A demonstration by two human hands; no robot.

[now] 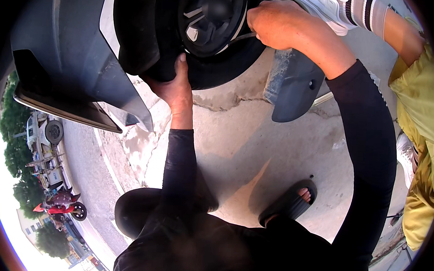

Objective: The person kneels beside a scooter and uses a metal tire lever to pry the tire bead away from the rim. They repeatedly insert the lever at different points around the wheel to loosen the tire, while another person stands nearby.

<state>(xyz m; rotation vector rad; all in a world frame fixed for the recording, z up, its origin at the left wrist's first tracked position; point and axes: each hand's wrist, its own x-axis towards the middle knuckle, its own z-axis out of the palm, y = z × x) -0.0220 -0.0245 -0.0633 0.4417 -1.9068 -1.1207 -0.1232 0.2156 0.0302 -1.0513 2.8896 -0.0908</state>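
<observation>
A black tyre [230, 72] sits around a dark wheel [214, 25] with silver accents, at the top of the head view. My left hand [173, 86] grips the tyre's near left side, thumb along the sidewall; its other fingers are hidden behind the rubber. My right hand [279, 23] is closed in a fist at the wheel's right side. From it a thin metal bar [244, 37] reaches to the rim edge; its exact kind does not show. A dark grey body panel [76, 54] rises left of the tyre.
A scuffed grey plastic piece [293, 85] lies under my right forearm on cracked concrete [227, 136]. A person in yellow trousers [420, 97] is close on the right. My sandalled foot [297, 201] is below. Beyond the road, a motorcycle [66, 206] and a truck [47, 146] show.
</observation>
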